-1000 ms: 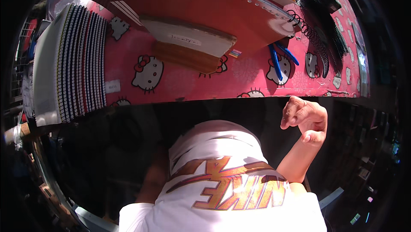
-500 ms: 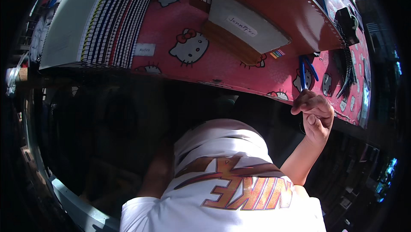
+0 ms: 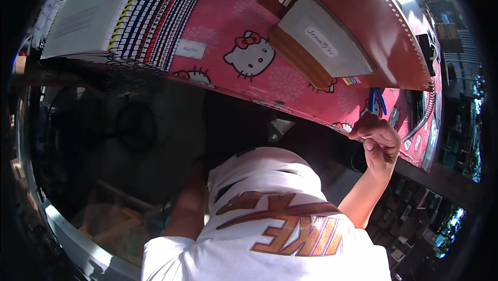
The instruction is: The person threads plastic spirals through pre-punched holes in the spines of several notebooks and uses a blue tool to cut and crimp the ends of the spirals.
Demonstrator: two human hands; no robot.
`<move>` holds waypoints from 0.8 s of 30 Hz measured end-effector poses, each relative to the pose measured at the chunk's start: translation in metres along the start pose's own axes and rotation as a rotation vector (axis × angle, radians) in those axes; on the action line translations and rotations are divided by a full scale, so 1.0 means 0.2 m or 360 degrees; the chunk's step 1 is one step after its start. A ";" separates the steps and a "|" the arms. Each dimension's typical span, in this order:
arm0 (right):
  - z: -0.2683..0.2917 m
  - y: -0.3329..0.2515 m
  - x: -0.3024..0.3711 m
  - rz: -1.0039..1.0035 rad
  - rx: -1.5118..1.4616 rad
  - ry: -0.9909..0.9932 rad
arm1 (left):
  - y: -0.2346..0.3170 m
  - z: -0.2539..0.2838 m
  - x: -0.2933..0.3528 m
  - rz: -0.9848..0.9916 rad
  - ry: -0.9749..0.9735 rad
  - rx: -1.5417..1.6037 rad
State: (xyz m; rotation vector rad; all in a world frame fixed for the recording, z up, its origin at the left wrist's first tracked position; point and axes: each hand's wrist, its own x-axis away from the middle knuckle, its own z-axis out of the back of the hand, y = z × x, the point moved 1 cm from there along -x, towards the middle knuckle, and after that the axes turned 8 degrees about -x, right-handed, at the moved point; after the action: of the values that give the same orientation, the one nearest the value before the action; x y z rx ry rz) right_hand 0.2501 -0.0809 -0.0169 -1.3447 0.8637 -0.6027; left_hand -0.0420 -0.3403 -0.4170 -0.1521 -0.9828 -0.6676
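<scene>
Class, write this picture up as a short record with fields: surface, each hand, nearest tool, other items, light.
Surface: table with a pink patterned cover
Right hand: loosely curled at the near table edge; whether it grips anything is unclear
Left hand: not visible; the left arm runs into shadow
Nearest tool: blue-handled tool, just beyond the right hand
Table left: spiral-bound books, grouped together
Towards table right: reddish-brown sheet, holes along one edge; on it, a labelled block
Light: sunlit shirt, dark floor area
</scene>
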 end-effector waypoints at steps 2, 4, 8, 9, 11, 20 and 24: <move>0.01 0.01 0.01 0.0014 0.0025 0.0031 | 0.03 0.02 -0.03 -0.0013 0.0001 -0.0016; 0.01 0.01 0.02 0.0007 0.0012 0.0070 | 0.06 0.04 -0.05 -0.0028 0.0002 -0.0034; 0.03 0.03 0.04 0.0008 0.0090 0.0103 | 0.12 0.09 -0.10 -0.0054 0.0014 -0.0065; 0.04 0.02 0.04 0.0005 0.0112 0.0091 | 0.13 0.10 -0.11 -0.0062 0.0015 -0.0068; 0.06 0.02 0.03 -0.0015 0.0155 0.0098 | 0.15 0.11 -0.12 -0.0066 0.0020 -0.0070; 0.07 0.03 -0.03 0.0022 0.0031 0.0068 | 0.15 0.13 -0.10 -0.0025 0.0046 -0.0040; 0.13 0.12 0.01 -0.0270 -0.0271 -0.0857 | 0.18 0.16 -0.12 -0.0018 0.0066 -0.0016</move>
State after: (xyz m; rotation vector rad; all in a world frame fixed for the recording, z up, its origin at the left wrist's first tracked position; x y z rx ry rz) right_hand 0.2695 -0.0630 -0.0414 -1.6435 0.3695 -0.2717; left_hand -0.0526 -0.2881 -0.4133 -0.1410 -0.9410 -0.6833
